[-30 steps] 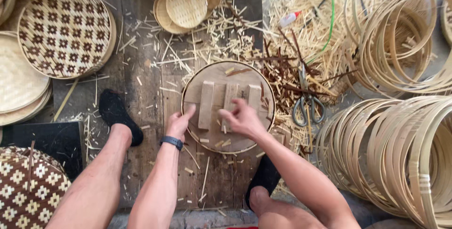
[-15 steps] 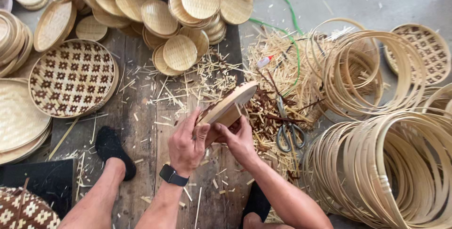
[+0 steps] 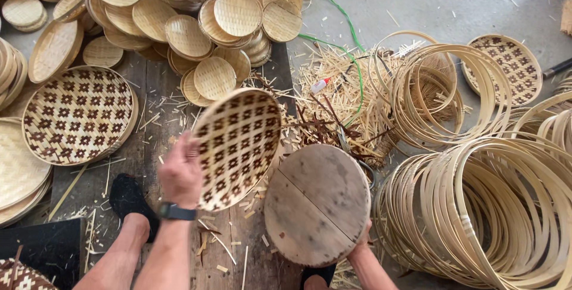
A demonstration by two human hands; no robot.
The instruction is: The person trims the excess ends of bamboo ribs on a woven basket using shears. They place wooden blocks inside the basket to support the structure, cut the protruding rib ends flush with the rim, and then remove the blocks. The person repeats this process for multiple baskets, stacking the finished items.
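2 hands grip: left hand (image 3: 180, 174) patterned tray (image 3: 238, 147), right hand (image 3: 361, 246) wooden disc (image 3: 317, 205).

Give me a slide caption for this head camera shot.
Left hand lifts a patterned woven tray while right hand holds a round wooden disc above the plank floor, among bamboo hoops.

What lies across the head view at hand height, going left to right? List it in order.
Patterned woven tray on the floor → left hand → patterned woven tray held up → round wooden board with the right hand at its lower edge → stack of bamboo hoops.
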